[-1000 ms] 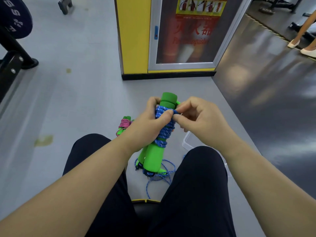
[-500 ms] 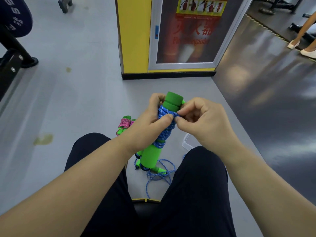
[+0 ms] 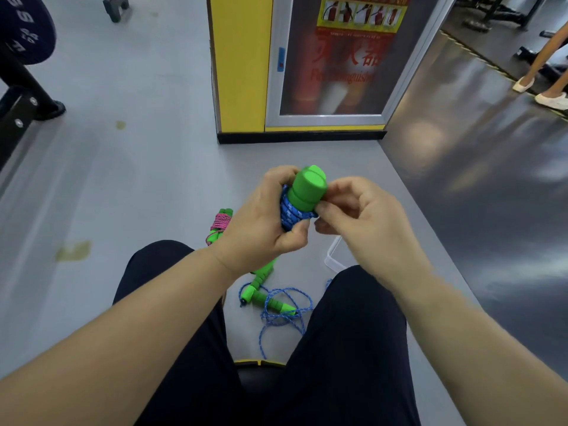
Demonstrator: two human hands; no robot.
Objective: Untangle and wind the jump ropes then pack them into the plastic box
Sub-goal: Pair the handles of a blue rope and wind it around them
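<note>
A: Surface and room?

B: Pale grey floor [image 3: 138,179] underfoot, meeting a darker glossy floor [image 3: 479,186] on the right. A fire-extinguisher cabinet [image 3: 242,63] with a yellow side and a glass door stands ahead. A dark weight plate [image 3: 21,29] on black gym equipment is at far left. Another person's feet in pale shoes [image 3: 550,99] are at far right. The wearer sits, dark trousers in the foreground.

A: Writing?

B: A yellow instruction strip [image 3: 359,10] atop the door shows four small extinguisher pictures. Below are large red Chinese characters, blurred by reflection. The Latin line under them reads only in part: "…inguish…". The plate's white marks are too skewed to read.

A: Hands?

B: The left hand [image 3: 261,222] is wrapped round the green foam handles [image 3: 307,187], gripping over the coil of blue rope [image 3: 290,212] wound round them. The right hand [image 3: 359,216] has its fingers curled, thumb and forefinger pinching the rope at the coil's edge. The bundle is held above the knees.

A: Other task items?

B: The loose blue jump rope [image 3: 276,305] lies tangled on the floor between the legs. The pink jump rope [image 3: 219,222], already wound, lies on the floor, partly behind the left hand. Only a corner of the clear plastic box [image 3: 333,256] shows, on the floor below the right hand.
</note>
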